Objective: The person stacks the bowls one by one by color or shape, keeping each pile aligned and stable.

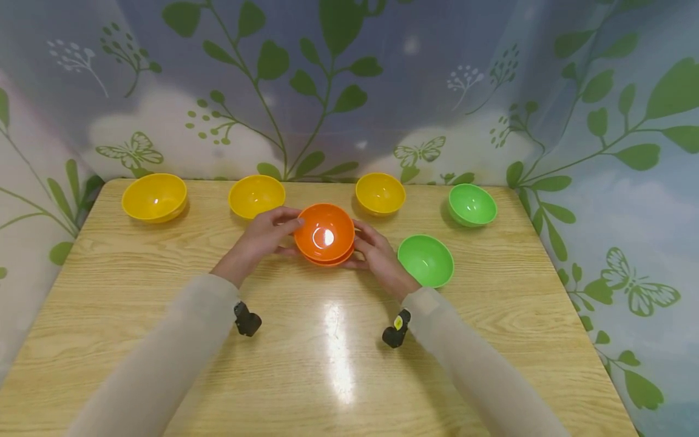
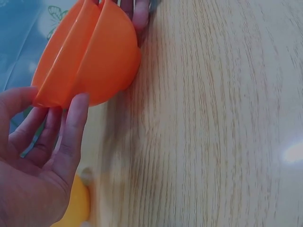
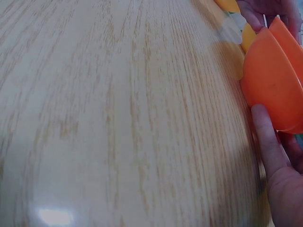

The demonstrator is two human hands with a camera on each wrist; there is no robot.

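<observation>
An orange bowl (image 1: 322, 224) sits inside a second orange bowl (image 2: 111, 56), their rims slightly apart in the left wrist view. My left hand (image 1: 261, 235) grips the pair from the left, thumb at the upper rim and fingers against the side. From the right, my right hand (image 1: 380, 256) holds the same bowls, one finger (image 3: 266, 137) low along the lower bowl's outer wall. Close behind my left hand is a yellow bowl (image 1: 256, 195). A green bowl (image 1: 426, 262) stands just beyond my right wrist, which overlaps its edge in the head view.
Along the table's back edge stand another yellow bowl (image 1: 155, 197) at far left, a yellow bowl (image 1: 380, 193) right of centre and a green bowl (image 1: 472, 205) at right. A leaf-patterned curtain (image 1: 306, 91) hangs behind the wooden table (image 1: 295, 376).
</observation>
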